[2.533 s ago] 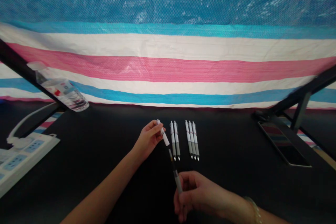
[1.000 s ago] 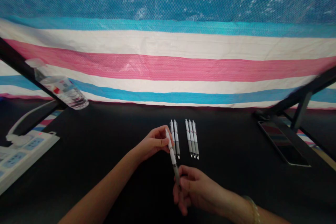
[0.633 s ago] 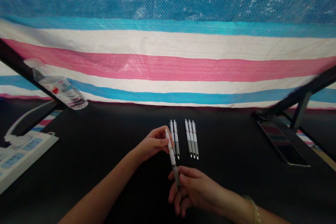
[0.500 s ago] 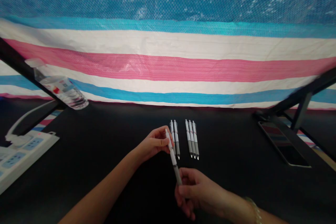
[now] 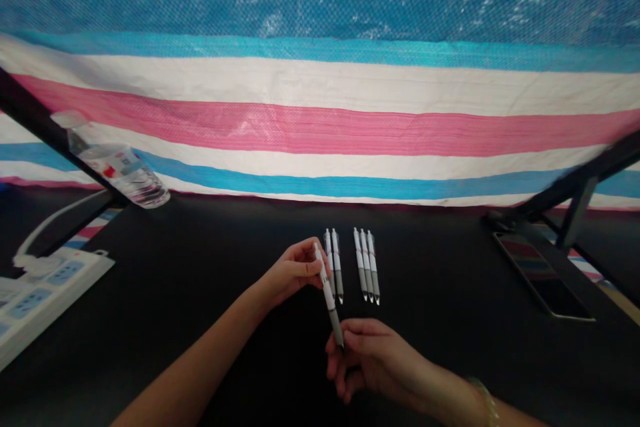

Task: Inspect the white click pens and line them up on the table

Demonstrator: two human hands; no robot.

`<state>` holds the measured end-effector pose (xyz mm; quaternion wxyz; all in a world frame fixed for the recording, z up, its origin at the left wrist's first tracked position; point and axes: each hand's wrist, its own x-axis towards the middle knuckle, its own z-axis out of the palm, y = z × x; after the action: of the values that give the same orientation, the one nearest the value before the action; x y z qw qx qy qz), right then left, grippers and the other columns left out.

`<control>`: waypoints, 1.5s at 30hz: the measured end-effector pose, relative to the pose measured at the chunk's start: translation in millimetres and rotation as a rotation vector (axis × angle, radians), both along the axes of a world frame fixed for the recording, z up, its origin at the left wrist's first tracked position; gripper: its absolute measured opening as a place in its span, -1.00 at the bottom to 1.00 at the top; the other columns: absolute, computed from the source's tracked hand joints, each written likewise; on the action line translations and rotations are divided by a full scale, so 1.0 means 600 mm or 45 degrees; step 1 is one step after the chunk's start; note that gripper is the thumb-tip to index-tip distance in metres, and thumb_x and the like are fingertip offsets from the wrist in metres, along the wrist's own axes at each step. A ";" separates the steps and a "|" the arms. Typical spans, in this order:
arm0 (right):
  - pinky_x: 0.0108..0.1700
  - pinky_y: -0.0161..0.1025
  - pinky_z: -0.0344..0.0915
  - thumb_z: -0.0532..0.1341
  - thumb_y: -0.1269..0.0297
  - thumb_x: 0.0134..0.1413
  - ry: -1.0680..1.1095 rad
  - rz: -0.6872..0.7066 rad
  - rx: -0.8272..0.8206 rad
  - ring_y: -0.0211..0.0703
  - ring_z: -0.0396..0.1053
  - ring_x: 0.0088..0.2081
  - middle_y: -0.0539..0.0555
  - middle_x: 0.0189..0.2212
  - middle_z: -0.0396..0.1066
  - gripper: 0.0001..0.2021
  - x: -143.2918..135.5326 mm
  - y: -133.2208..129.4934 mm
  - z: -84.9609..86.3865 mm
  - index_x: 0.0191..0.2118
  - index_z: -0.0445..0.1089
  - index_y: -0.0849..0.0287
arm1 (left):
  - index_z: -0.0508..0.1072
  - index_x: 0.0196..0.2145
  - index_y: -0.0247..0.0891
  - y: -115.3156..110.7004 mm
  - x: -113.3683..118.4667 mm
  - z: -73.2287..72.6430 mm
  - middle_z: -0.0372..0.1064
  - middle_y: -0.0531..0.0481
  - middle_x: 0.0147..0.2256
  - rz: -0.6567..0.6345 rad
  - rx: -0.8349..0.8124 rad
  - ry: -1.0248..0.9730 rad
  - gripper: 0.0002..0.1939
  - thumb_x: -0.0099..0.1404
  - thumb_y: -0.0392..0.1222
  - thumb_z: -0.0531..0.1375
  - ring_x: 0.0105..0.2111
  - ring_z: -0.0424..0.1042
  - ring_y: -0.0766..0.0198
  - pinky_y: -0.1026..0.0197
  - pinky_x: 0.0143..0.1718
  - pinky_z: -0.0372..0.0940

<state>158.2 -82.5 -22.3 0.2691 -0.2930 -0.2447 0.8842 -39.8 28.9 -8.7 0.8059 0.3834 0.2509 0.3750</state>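
The left hand (image 5: pixel 295 270) pinches the upper barrel of a slim white pen with a grey grip (image 5: pixel 328 293), thumb and fingers closed; the right hand (image 5: pixel 373 353) lightly pinches its lower end. The pen slants above the matte black tabletop (image 5: pixel 430 247), near two matching white-and-grey pens (image 5: pixel 337 260).

1. Left forearm (image 5: pixel 200 353) reaches diagonally up from the bottom edge; left hand (image 5: pixel 294 272) is pinched, thumb against curled fingers.
2. Right forearm (image 5: pixel 447 387) enters from the lower right; right hand (image 5: pixel 373 353), lower and nearer, has thumb and index finger together, other fingers loosely bent.
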 end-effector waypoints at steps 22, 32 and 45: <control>-0.37 -0.24 0.34 0.31 -0.08 0.15 0.081 -0.012 0.016 -0.16 0.46 -0.46 0.18 -0.45 0.47 -0.52 0.003 0.002 -0.007 -0.32 0.45 0.38 | 0.48 -0.38 -0.31 0.001 -0.001 0.000 0.47 -0.02 -0.46 0.000 0.069 -0.049 -0.68 0.06 -0.11 0.50 -0.45 0.46 0.30 0.33 -0.42 0.29; -0.47 -0.35 0.26 0.37 -0.06 0.11 0.019 0.035 0.134 -0.32 0.33 -0.56 0.03 -0.53 0.36 -0.55 0.002 -0.001 -0.015 -0.39 0.40 0.33 | 0.43 -0.41 -0.31 -0.005 0.004 -0.001 0.46 0.03 -0.46 -0.041 0.091 -0.127 -0.66 0.06 -0.15 0.50 -0.45 0.50 0.28 0.29 -0.37 0.31; -0.28 -0.24 0.35 0.31 -0.02 0.19 0.119 -0.106 -0.049 -0.15 0.49 -0.36 0.21 -0.36 0.51 -0.55 0.001 0.005 0.000 -0.19 0.53 0.40 | 0.52 -0.19 -0.30 -0.022 0.020 0.011 0.55 -0.03 -0.36 0.150 0.041 -0.047 -0.67 0.11 -0.21 0.48 -0.37 0.58 0.24 0.25 -0.27 0.47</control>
<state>159.0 -79.6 -22.6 0.3109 -0.2665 -0.2024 0.8896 -27.8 15.8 -2.3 0.7807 0.3737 0.2520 0.4328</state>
